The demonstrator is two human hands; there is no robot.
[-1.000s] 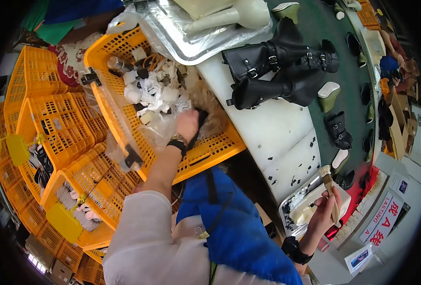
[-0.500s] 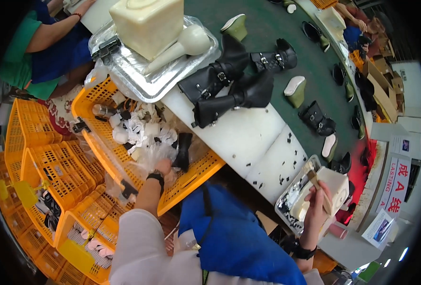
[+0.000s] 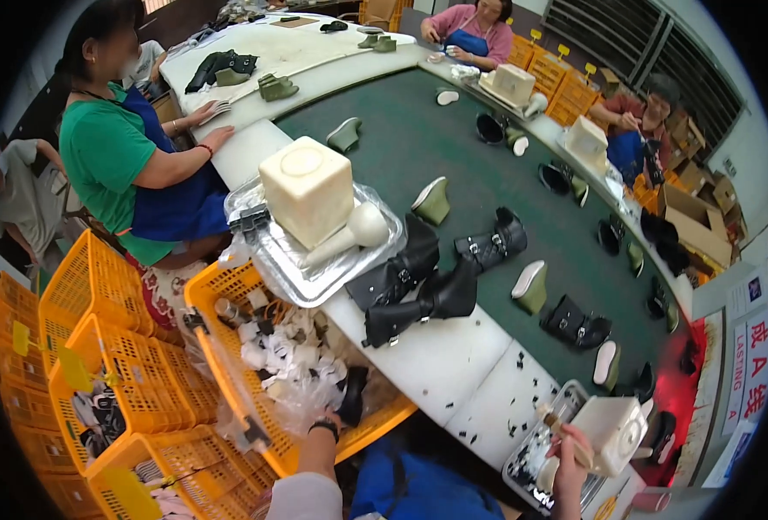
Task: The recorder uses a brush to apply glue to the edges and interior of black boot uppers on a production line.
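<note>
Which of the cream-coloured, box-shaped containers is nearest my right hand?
The cream-coloured, box-shaped container at the lower right, just beside your right hand; the others are farther up the picture.

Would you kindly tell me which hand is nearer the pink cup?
Right: the right hand is left of the pink cup; the left hand is farther left, in the crate.

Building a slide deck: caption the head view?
Right hand holds a brush by a silver tray; left hand is in an orange crate.
</note>
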